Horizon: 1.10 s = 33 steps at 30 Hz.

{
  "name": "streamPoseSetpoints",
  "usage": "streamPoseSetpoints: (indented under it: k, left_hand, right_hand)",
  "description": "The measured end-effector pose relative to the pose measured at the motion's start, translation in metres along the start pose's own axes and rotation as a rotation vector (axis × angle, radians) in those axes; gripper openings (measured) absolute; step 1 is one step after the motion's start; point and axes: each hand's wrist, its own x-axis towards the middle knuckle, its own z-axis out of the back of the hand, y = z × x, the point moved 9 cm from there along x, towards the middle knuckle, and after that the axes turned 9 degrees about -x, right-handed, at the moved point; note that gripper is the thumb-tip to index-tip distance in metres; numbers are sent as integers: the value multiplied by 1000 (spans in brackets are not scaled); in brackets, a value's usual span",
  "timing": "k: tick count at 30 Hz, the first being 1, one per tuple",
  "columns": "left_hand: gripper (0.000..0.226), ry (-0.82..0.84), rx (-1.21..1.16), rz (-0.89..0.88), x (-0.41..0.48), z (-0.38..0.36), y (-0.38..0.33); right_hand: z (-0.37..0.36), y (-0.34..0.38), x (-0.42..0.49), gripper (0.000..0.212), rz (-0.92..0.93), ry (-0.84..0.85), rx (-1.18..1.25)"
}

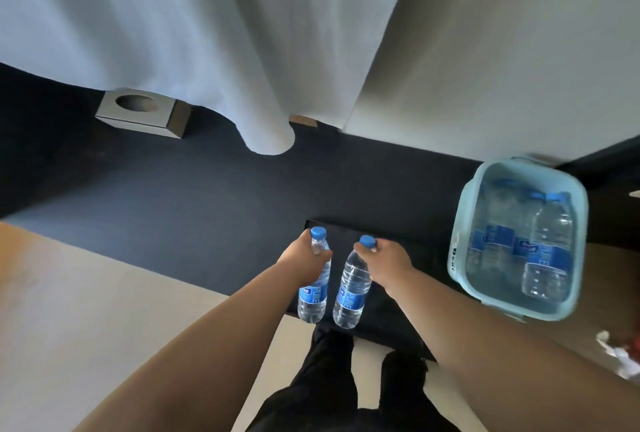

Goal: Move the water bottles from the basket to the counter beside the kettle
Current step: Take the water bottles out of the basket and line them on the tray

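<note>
Now left hand [305, 258] and right hand [385, 260] each grip clear ribbed bottles [349, 293]; basket [581, 258] seemingly plastic.

Floor: dark blue carpet [207, 210] runs beyond both hands, with pale hard flooring [86, 293] to the left of the left hand [304, 258]. A square box with a round hole [142, 113] sits on the carpet, well ahead and left of that hand. A flat black panel [398, 314] lies beneath the right hand [388, 262]. Right of that hand a light-blue basket [502, 308] stands on a brown surface [588, 334] — blurred white scraps [620, 359] lie nearer the person.
</note>
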Motion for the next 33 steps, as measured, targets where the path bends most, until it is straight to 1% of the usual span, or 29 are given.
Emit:
streamPoseSetpoints:
  k: [2,3,4,6,7,8,9,11,15,19,22,25,28,31,33]
  left_hand:
    - [51,-14,38,-34,18,4,0]
    - [50,-14,53,-17,27,5,4]
    - [49,-14,-1,9,34,6,6]
    - [53,37,68,27,45,4,8]
    - [56,36,84,37,51,5,9]
    - [61,55,222,-18,54,3,7]
    - [67,64,320,-35,57,1,7]
    - [74,21,340,-6,61,3,12]
    - [71,-48,368,-5,69,6,17]
    - [66,-59,371,19,73,6,20]
    - [63,-72,375,34,76,8,22]
    - [64,-55,382,42,78,7,25]
    - [62,-35,372,53,75,5,29]
    - [54,-47,352,60,66,4,34]
    - [52,-49,360,60,60,2,37]
  right_hand:
    - [-9,3,13,33,-22,-6,3]
    - [-13,4,20,34,-39,-5,13]
    - [-18,5,27,37,-55,-5,19]
    - [-26,6,37,42,-81,-14,2]
    - [-29,5,41,44,-101,-21,-8]
    - [-31,4,45,45,-126,-29,-17]
    - [-33,2,49,46,-152,-36,-22]
    - [-37,-1,55,47,-190,-54,-12]
    - [-48,-2,63,46,-231,-88,19]
    - [-57,-5,68,45,-256,-72,25]
    - [-61,-5,69,47,-247,-57,-7]
    - [-62,-4,70,48,-198,-26,-66]
    - [-71,-6,63,52,-161,57,13]
    - [-74,-5,53,44,-107,129,-51]
    - [-72,-3,45,43,-77,168,-101]
